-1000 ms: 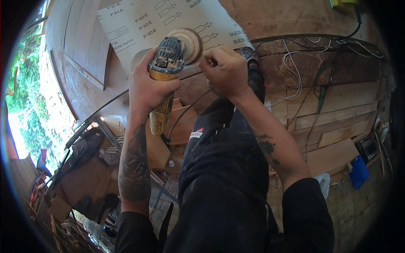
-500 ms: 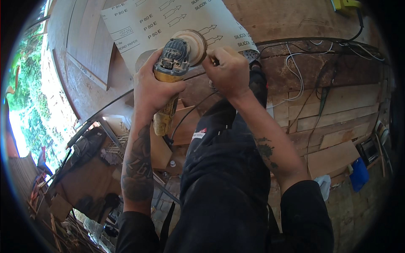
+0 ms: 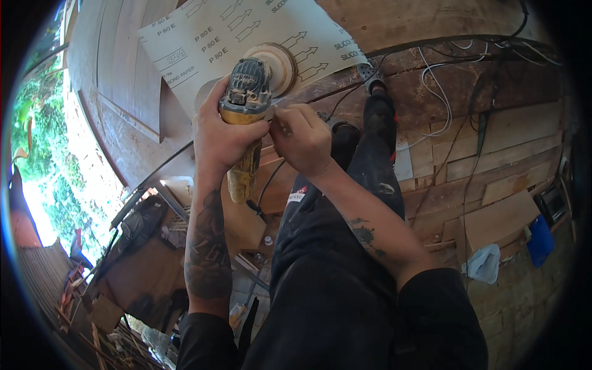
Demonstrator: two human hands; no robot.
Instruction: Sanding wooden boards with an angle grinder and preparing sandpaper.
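Note:
My left hand (image 3: 221, 132) is wrapped round a dusty yellow and black angle grinder (image 3: 248, 92), its thumb across the body. At the tool's head is a round, pale, worn pad (image 3: 282, 66), tilted up and in front of a large sheet of sandpaper (image 3: 200, 43). The sheet shows its pale printed backing with arrows. My right hand (image 3: 302, 137) is closed in a pinch beside the grinder's body, close to my left thumb. What its fingers hold, if anything, is hidden.
A curved wooden panel (image 3: 102, 117) stretches across the far left. White and dark cables (image 3: 441, 105) trail over wooden boards (image 3: 505, 148) on the right. A white plastic bag (image 3: 484, 264) and a blue item (image 3: 541, 242) lie at lower right. My feet stand near the sandpaper's edge.
My right hand has moved from the pad's edge down and left to the grinder's body. The grinder, still in my left hand, has shifted slightly left in view.

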